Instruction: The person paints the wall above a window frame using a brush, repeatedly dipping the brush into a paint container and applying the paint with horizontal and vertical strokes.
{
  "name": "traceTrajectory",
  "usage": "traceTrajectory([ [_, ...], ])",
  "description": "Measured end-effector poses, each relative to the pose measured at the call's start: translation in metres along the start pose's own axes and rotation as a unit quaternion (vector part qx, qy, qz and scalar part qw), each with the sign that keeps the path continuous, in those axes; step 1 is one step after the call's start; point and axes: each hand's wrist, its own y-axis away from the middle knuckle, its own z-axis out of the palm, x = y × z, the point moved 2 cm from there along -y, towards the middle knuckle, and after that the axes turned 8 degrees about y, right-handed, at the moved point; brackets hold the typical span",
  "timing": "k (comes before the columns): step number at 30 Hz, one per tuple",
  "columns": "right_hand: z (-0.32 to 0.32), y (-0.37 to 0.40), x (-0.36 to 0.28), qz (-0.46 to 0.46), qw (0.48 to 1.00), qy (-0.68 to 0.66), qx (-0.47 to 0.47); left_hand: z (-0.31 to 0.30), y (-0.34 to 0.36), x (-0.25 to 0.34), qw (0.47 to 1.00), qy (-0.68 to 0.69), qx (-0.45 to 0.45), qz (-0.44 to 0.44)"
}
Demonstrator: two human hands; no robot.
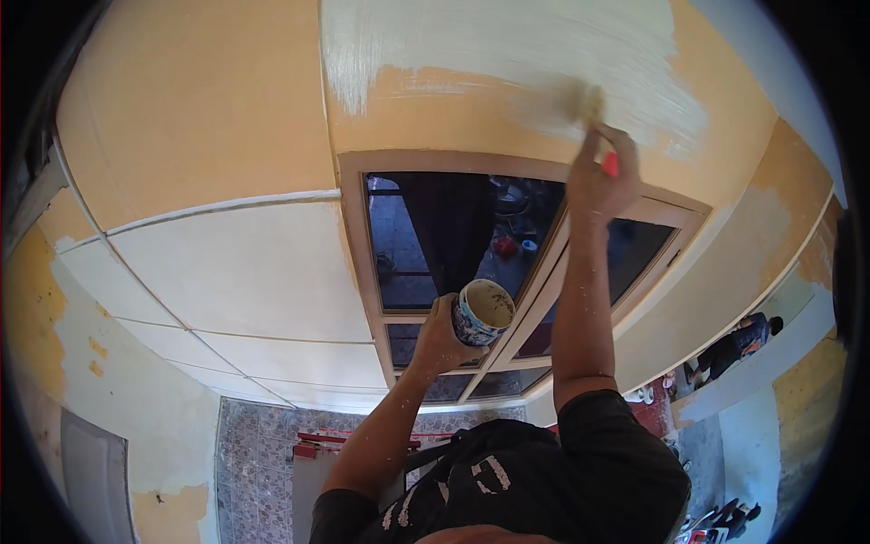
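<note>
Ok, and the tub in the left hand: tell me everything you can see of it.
The tub is round and looks like plastic, with a pale rim and a blue-and-white patterned outside. It has no lid on; its mouth faces the camera, showing a pale inside with dark specks. The left hand grips it by its side, in front of the window. How full it is cannot be told.

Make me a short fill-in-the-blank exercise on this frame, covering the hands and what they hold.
1. The brush is held in the person's ____.
2. The open container is held in the person's ____.
3. In the picture, the brush appears ____ than the container.
4. The streaky pale paint lies ____ the window frame.

Missing words: right hand; left hand; higher; above.
</note>
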Motion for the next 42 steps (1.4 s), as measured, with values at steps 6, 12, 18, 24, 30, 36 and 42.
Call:
traceTrajectory([
  [6,0.077,0.061,-0.134,0.025,0.978,-0.077,-0.190,0.000,0.001,-0.002,1.000,-0.022,-0.010,0.014],
  [12,0.094,0.055,-0.186,0.051,0.960,-0.227,-0.154,0.011,-0.004,-0.027,0.998,0.004,-0.033,0.057],
  [18,0.029,0.012,-0.031,0.142,0.975,-0.052,-0.162,0.004,0.003,-0.003,0.999,0.000,-0.021,0.027],
  [24,0.005,0.000,0.009,0.004,0.999,0.041,-0.008,0.006,0.002,0.001,0.999,-0.001,-0.026,0.029],
  [30,0.074,0.048,-0.120,0.021,0.990,-0.029,-0.135,0.004,0.003,0.003,0.999,0.011,-0.023,0.022],
  [36,0.088,0.046,-0.174,0.016,0.953,-0.257,-0.156,0.002,0.003,0.000,0.998,0.031,0.015,0.048],
  [42,0.034,0.004,-0.033,0.054,0.988,-0.096,-0.109,-0.012,0.001,0.007,0.988,0.033,0.134,0.071],
])
